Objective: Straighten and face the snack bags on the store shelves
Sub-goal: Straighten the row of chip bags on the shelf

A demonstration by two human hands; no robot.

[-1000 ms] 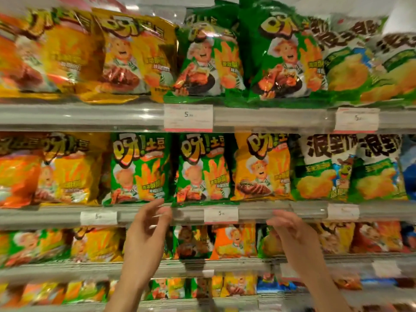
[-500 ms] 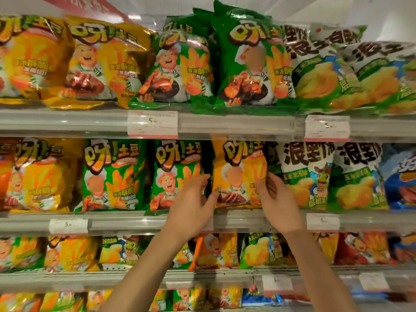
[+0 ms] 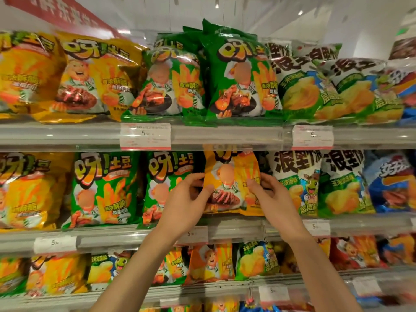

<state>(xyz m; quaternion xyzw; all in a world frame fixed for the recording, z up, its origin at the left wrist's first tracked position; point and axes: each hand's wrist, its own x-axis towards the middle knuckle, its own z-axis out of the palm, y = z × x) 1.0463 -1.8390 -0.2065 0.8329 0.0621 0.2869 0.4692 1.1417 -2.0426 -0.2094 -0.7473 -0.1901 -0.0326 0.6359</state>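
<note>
A yellow snack bag point(image 3: 231, 174) stands upright on the middle shelf point(image 3: 236, 226), its top tucked under the shelf above. My left hand point(image 3: 186, 201) grips its left edge, thumb on the front. My right hand point(image 3: 270, 197) pinches its right edge. To its left stand two green bags point(image 3: 103, 190) point(image 3: 166, 176). To its right are white-and-green corn chip bags point(image 3: 295, 181). My left hand covers part of the nearer green bag.
The top shelf point(image 3: 225, 135) holds yellow, green and white-green bags leaning forward, with price tags point(image 3: 145, 136) on its rail. A lower shelf point(image 3: 202, 287) carries smaller mixed bags. A blue bag point(image 3: 391, 181) sits at the far right of the middle shelf.
Both hands rose from the lower shelf rail to the yellow bag and now hold its two edges. The bag sits slightly higher and squeezed narrower than half a second ago.
</note>
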